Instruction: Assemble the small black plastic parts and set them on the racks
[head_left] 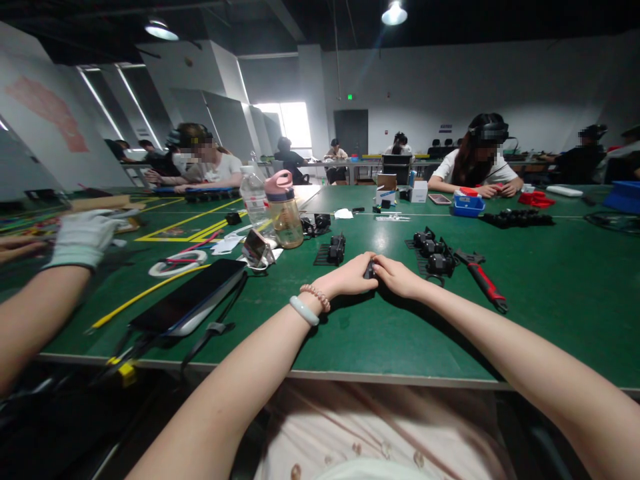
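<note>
Both of my hands meet over the green table around a small black part [369, 270], mostly covered by the fingers. My left hand [354, 275] is closed on its left side, with a bead bracelet and a pale bangle on the wrist. My right hand [395, 276] pinches the same part from the right. Just beyond the left hand stands a black plastic assembly [336, 249] with comb-like prongs. Right of my hands lie several similar black assemblies [434, 253] in a group. Beside those rests an adjustable wrench [483, 280] with a red and black handle.
A tinted drinking bottle [286, 210] and a clear plastic bottle [254, 193] stand left of centre. A phone-like black device [190, 297] lies nearer me. At far left reaches another person's gloved hand [83, 239]. Across the table a co-worker sits behind a blue box [469, 205].
</note>
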The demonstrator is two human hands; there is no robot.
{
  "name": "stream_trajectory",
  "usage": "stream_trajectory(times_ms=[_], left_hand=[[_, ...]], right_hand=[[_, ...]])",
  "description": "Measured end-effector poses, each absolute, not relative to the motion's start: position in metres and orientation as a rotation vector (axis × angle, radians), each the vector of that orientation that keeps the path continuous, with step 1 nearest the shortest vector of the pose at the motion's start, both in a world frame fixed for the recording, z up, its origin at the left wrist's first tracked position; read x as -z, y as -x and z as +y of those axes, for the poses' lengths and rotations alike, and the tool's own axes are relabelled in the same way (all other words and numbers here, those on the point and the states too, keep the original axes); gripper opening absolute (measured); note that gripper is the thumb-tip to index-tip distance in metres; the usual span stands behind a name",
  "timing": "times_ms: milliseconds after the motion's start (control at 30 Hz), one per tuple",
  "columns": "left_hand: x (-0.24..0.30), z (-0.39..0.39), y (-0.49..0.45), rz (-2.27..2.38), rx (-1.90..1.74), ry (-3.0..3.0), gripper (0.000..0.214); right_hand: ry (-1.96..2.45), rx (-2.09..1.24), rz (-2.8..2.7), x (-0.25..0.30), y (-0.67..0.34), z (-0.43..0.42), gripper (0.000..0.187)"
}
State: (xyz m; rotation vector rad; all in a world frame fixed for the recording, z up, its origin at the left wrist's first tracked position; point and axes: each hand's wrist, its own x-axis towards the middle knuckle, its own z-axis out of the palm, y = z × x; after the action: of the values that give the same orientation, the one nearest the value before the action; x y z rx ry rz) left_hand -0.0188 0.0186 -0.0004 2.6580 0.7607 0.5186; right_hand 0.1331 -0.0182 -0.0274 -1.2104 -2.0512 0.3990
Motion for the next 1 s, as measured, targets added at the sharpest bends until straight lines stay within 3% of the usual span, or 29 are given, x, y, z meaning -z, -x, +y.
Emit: stream_trajectory(times_ms=[600, 833, 1000], left_hand=[[0.002, 0.019, 0.020, 0.743, -0.529, -2.677, 0.047], [0.003, 0.020, 0.022, 0.830, -0.447, -2.697, 0.060], [0.000, 0.018, 0.024, 0.855, -0.423, -2.696, 0.062]], right_hand=[[1.203, -0.223, -2.128, 0.025, -0.135, -0.024, 0.029], [1.607, 0.334, -2.125, 0.002, -0.153, -0.028, 0.027], [1.969, 0.618, -1.792, -0.014, -0.187, -0.025, 0.026]])
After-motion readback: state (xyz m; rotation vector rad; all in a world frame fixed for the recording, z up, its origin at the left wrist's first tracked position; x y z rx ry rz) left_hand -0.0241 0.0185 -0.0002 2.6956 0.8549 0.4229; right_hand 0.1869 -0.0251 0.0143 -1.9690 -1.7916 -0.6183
